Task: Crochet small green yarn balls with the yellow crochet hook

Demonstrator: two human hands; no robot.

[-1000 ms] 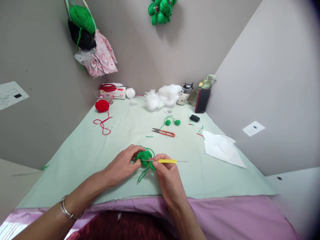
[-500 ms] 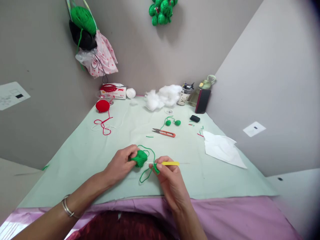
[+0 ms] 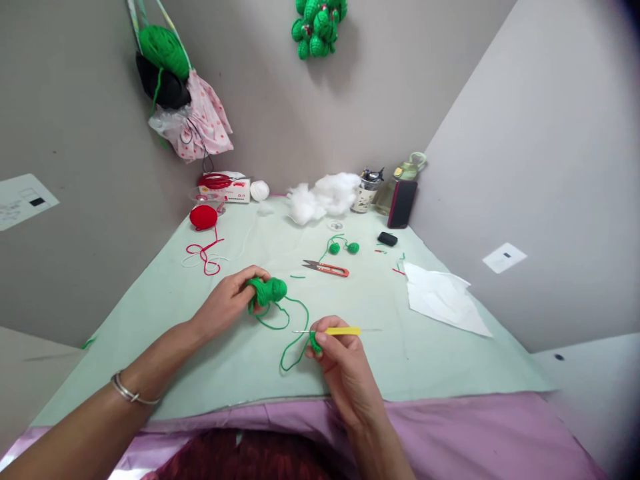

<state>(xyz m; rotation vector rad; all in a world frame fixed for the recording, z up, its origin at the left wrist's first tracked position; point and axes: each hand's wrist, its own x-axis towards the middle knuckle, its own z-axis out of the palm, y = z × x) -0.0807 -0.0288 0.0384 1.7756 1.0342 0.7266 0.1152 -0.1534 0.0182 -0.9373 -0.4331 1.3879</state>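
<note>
My left hand [image 3: 231,297] is closed on a ball of green yarn [image 3: 270,291], held just above the table. A loose green strand loops from the ball toward my right hand [image 3: 340,353]. Between the thumb and fingers of that hand sit a crochet hook [image 3: 343,331] with a yellow handle and a small green crocheted piece [image 3: 315,342]. The hook's thin metal tip points left, past the fingers. Beyond the hands lie thread snips [image 3: 327,268] with orange handles and two small green crocheted balls [image 3: 344,248] joined by yarn.
At the back are white stuffing [image 3: 323,199], a pen cup [image 3: 365,195], a bottle [image 3: 400,179], a phone [image 3: 403,205] and red scissors [image 3: 216,181] on a box. Red yarn [image 3: 203,217] lies left, white paper [image 3: 443,300] right. Bags [image 3: 213,123] hang on the wall.
My left hand has moved left and away from me with the yarn ball, apart from the hook. The strand between the hands is longer. My right hand has hardly moved.
</note>
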